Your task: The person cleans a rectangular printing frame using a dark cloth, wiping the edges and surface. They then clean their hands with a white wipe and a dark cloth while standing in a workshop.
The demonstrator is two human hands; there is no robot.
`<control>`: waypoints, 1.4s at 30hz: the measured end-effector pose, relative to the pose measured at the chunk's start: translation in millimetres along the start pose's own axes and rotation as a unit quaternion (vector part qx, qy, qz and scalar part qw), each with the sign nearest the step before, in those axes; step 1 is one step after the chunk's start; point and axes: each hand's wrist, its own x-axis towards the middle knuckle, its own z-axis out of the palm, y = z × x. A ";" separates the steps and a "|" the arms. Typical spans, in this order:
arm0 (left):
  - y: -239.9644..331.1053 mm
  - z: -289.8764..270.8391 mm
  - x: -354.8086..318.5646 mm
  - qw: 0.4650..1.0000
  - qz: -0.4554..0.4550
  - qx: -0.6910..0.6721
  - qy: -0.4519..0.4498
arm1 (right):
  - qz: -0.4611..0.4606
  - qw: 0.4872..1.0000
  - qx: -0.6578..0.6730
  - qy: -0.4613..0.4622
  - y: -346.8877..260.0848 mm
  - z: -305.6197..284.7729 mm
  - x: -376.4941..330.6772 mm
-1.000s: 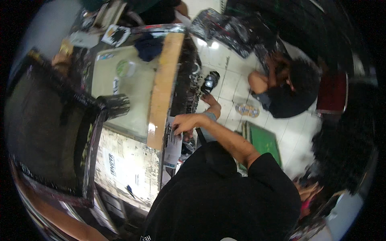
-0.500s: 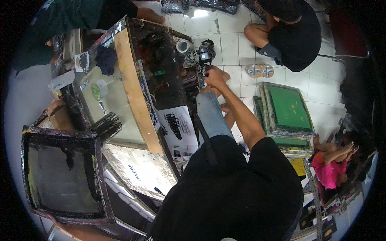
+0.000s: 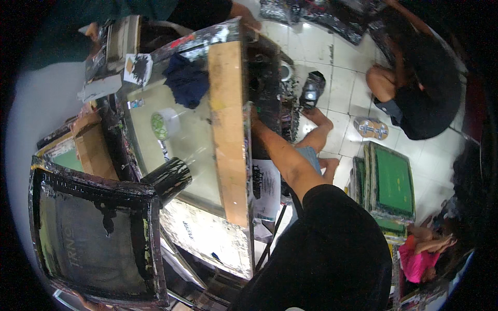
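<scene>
Sloping down to the right along its upper edge, the dark mesh screen frame (image 3: 96, 236) lies at the left, beside the near end of the glass-topped table (image 3: 194, 137), its face toward the camera. It looks nearly square here, so its longer axis is unclear. A black streaked cylinder (image 3: 171, 179) points from its upper right corner toward the glass. The right arm (image 3: 290, 160) stretches forward and leftward, elbow slightly bent—the right hand (image 3: 254, 118) sits at the pale board's (image 3: 227, 129) right edge, partly hidden. The left forearm (image 3: 93, 306) shows as a sliver below the frame—neither hand's finger state can be told.
</scene>
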 end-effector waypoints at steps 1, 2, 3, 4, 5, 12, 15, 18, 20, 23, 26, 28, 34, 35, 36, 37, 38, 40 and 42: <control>-1.3 -2.1 -3.2 1.000 -0.008 0.002 0.006 | 0.001 1.000 0.017 -0.006 0.9 3.6 1.8; -2.0 -2.3 -5.7 1.000 -0.013 0.006 0.010 | 0.003 0.999 0.033 -0.010 1.3 7.2 3.9; -3.0 -0.3 -7.2 1.000 -0.016 0.009 0.015 | 0.003 0.999 0.042 -0.012 3.3 9.2 5.4; -4.0 -1.3 -9.5 1.000 -0.021 0.011 0.021 | 0.001 0.999 0.049 -0.010 2.7 10.1 6.1; -4.9 2.3 -10.9 0.999 -0.023 0.013 0.023 | 0.003 0.998 0.057 -0.007 3.7 9.6 4.2; -3.4 33.6 -18.1 0.999 -0.025 0.024 0.013 | -0.019 0.986 0.158 0.054 -8.1 4.5 -6.2; 6.0 51.2 -25.1 1.000 -0.013 0.026 0.002 | -0.032 0.974 0.208 0.087 -21.3 -2.9 -7.1; 23.2 74.5 -28.7 1.000 0.013 0.024 -0.013 | -0.039 0.959 0.251 0.124 -33.3 -11.2 -3.7; 24.7 79.1 -32.5 0.999 0.014 0.026 -0.013 | -0.040 0.953 0.266 0.143 -44.0 -15.2 -6.2; 30.2 78.0 -28.2 0.999 0.017 0.026 -0.014 | -0.085 0.970 0.144 0.177 -49.4 -27.7 -16.0; 40.4 87.6 -23.5 0.999 0.023 0.020 -0.020 | -0.131 0.968 0.031 0.211 -27.5 -7.8 4.1; 39.4 84.6 -21.8 0.999 0.022 0.017 -0.017 | -0.130 0.971 0.034 0.200 -28.2 -12.1 8.5; 33.2 49.9 -19.3 1.000 -0.001 0.016 0.014 | -0.084 0.974 -0.091 0.188 -52.8 -88.4 67.1; 29.4 38.0 -21.1 0.999 -0.007 0.018 0.026 | -0.042 0.996 -0.039 0.065 -60.5 -107.9 81.7; 27.7 28.4 -21.4 0.999 -0.012 0.017 0.034 | -0.005 1.000 -0.017 -0.020 -60.7 -118.3 95.6; 26.3 18.9 -20.3 0.999 -0.017 0.013 0.041 | 0.003 0.999 -0.042 -0.031 -55.4 -118.6 103.5; 25.9 7.6 -17.3 0.998 -0.021 0.008 0.050 | 0.008 0.997 -0.074 -0.026 -46.3 -115.0 108.8; 21.8 -13.0 -11.2 0.998 -0.032 -0.002 0.063 | 0.021 0.992 -0.124 -0.019 -25.2 -102.3 109.9; 13.1 -39.1 -9.9 0.996 -0.052 -0.011 0.078 | 0.033 0.987 -0.152 -0.030 -11.8 -91.4 104.3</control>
